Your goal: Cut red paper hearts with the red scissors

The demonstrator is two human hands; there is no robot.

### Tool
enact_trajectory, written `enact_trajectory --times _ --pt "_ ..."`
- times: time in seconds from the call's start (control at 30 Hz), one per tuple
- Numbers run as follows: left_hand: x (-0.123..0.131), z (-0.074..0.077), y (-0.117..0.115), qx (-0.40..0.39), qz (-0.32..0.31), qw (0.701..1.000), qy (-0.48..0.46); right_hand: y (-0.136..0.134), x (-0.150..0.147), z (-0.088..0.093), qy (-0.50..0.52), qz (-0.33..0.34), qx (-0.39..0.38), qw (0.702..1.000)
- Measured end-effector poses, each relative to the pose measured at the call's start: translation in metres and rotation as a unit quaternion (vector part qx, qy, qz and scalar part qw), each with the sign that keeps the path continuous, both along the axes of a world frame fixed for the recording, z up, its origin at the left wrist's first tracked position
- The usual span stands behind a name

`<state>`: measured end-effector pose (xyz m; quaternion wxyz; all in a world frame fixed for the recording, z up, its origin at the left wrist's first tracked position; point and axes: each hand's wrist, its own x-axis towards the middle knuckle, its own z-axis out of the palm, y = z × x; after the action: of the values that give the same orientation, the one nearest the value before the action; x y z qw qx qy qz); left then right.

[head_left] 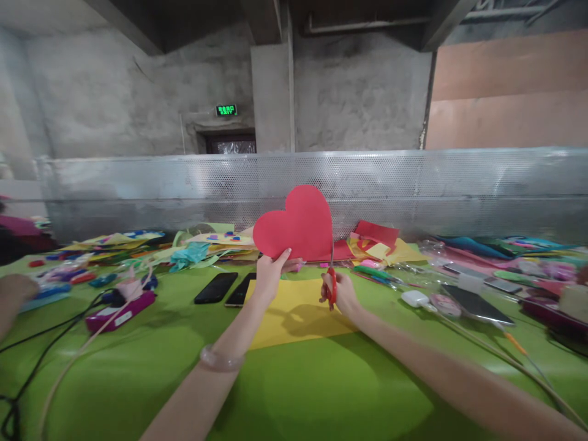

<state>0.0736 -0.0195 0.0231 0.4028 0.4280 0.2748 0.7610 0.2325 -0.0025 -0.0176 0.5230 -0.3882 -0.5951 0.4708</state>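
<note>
Tilting, the red heart (301, 225) points lower-right; scissors (332, 283) stand blades-up.

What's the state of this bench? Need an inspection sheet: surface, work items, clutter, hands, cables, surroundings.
Surface: green table, clear view of its near middle.
Work items: red heart, held up off the table; scissors, blades upright at the heart's right edge; yellow sheet, flat beneath the hands.
Clutter: phones left of the sheet; paper piled along the back; pens on the right.
Hands: left hand grips the heart's lower edge; right hand grips the scissors' handles.
Cables: black cables on the left; pale cables on both sides.
Surroundings: mesh barrier behind; lit exit sign.
</note>
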Motion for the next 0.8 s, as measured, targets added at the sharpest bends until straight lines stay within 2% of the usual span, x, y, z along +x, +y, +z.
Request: enact_trajectory --times 0.8 --pt "-0.0004 -0.0022 0.0011 0.015 -0.006 1.000 0.014 0.0017 0.0003 0.0004 -0.001 -0.006 0.000 1.000"
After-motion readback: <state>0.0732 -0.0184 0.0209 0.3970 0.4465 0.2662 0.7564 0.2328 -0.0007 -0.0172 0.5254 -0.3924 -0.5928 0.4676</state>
